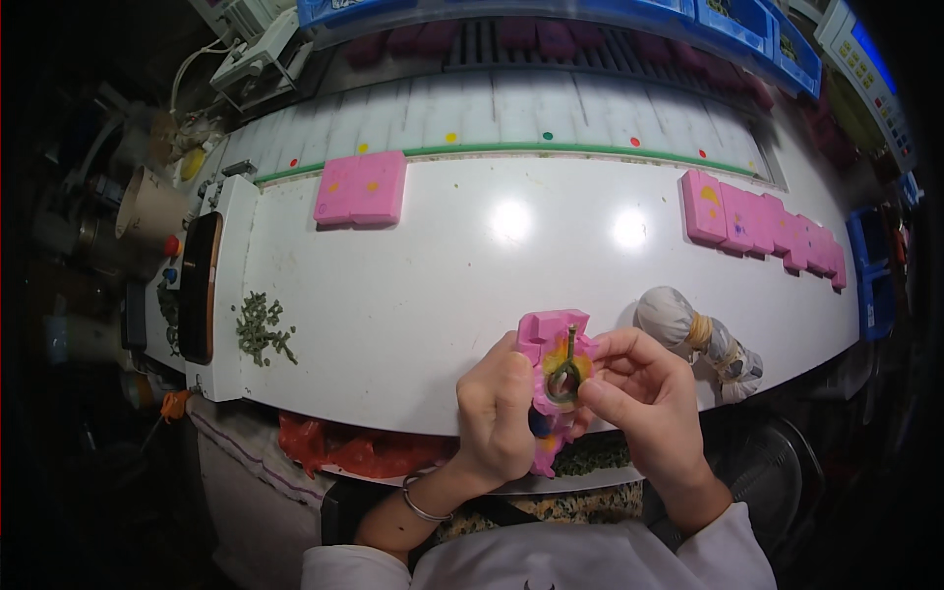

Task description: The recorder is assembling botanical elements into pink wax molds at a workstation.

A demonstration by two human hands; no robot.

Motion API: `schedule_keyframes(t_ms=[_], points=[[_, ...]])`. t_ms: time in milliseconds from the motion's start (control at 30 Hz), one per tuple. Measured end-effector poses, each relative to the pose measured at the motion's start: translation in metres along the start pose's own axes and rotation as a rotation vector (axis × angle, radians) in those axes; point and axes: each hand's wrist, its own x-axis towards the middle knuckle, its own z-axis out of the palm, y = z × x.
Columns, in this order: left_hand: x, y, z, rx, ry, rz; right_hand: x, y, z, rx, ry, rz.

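Observation:
Near the front edge of the white table, my left hand is closed around a pink rubber mould. The mould is spread apart, with yellow and blue stains on its inner faces. A green ring-shaped wax piece with a straight stem sits in it, stem pointing away from me. My right hand grips the mould's right side, thumb by the ring and fingers partly behind the mould. Whether the thumb also touches the ring, I cannot tell. Just beyond my right hand lies a tied cloth pouch.
Two pink blocks stand at the far left; a row of pink blocks lines the right. Green wax pieces are heaped near a phone. Blue bins run along the back. Red plastic hangs below the front edge.

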Motion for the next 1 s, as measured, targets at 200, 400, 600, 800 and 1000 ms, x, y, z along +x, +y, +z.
schedule_keyframes(t_ms=[200, 400, 600, 800, 1000], points=[[-0.002, -0.012, -0.008, 0.068, -0.053, 0.090, 0.000, -0.002, 0.000, 0.046, -0.034, 0.070], [-0.004, -0.017, -0.008, 0.064, -0.077, 0.069, -0.001, 0.005, -0.010, 0.049, -0.051, -0.038], [-0.002, -0.020, -0.007, 0.101, -0.051, 0.123, -0.002, 0.003, -0.005, -0.041, 0.012, -0.146], [-0.004, -0.028, -0.001, 0.023, 0.032, 0.155, -0.001, 0.004, -0.013, -0.147, -0.043, -0.163], [-0.001, -0.022, 0.002, 0.004, 0.103, 0.153, -0.003, 0.005, -0.016, -0.130, -0.052, -0.147]])
